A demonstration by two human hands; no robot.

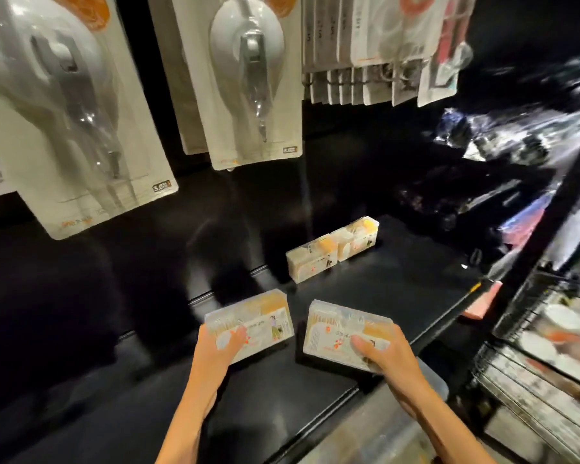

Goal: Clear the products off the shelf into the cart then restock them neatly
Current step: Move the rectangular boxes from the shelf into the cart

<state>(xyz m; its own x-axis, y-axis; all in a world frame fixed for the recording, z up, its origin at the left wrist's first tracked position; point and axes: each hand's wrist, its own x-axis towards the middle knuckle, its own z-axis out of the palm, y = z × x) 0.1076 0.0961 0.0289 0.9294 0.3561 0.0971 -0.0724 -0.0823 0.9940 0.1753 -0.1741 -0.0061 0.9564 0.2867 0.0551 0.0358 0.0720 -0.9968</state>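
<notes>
Gripping one clear packet [250, 324] in the left hand [220, 343] and another [347, 333] in the right hand [382, 351], the person hovers over the black shelf [399, 283], where only two boxes [332, 247] stand at the back, restocking seemingly barely begun.

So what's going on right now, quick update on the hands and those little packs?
Left hand grips one pack; right hand grips another pack. Two more packs sit in a row further back on the black shelf. Nothing in the way.

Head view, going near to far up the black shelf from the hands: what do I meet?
Left hand and right hand, each gripping a clear pack → nearer standing pack → farther standing pack → hanging blister cards.
</notes>
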